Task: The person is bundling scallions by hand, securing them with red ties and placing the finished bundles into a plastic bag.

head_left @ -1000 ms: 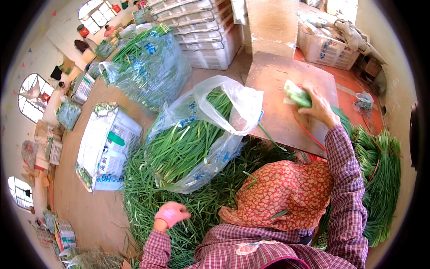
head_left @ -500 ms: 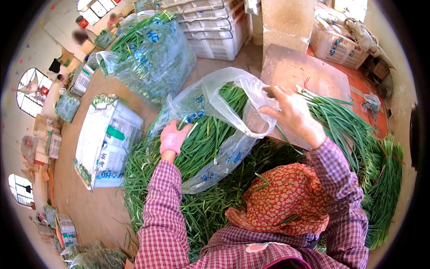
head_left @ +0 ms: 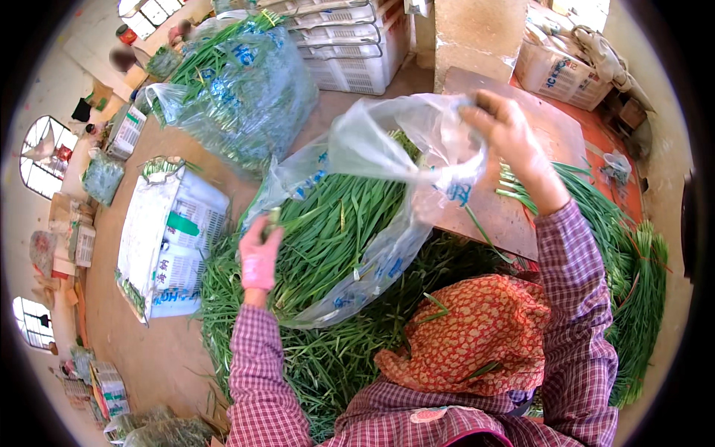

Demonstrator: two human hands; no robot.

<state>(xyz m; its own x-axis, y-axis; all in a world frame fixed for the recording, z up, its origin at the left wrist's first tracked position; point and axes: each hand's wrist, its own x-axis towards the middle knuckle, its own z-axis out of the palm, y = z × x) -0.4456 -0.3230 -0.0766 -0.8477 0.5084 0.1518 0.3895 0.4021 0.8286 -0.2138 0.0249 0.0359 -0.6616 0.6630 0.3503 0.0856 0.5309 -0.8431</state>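
Observation:
A clear plastic bag (head_left: 372,153) with blue print lies spread in front of me, its mouth lifted and puffed out. Long green chives (head_left: 335,216) fill it and show through the opening. At the bag's right side, my right hand (head_left: 514,141) pinches the raised rim. My left hand (head_left: 258,261), in a pink glove, is closed at the left edge of the chives. A pale stalk end pokes up between its thumb and fingers. Under and around the bag lies a heap of loose chives (head_left: 320,372).
A full bag of chives (head_left: 253,97) stands at the far left, beside stacked white crates (head_left: 346,63). Nearer is another white crate (head_left: 175,246). To the right are a brown board (head_left: 521,119) and tied chive bundles (head_left: 640,298). A red patterned cloth (head_left: 469,328) covers my lap.
My right hand has moved up and to the right, pulling the bag's rim with it. My left hand has shifted left and a little down, off the bag's middle.

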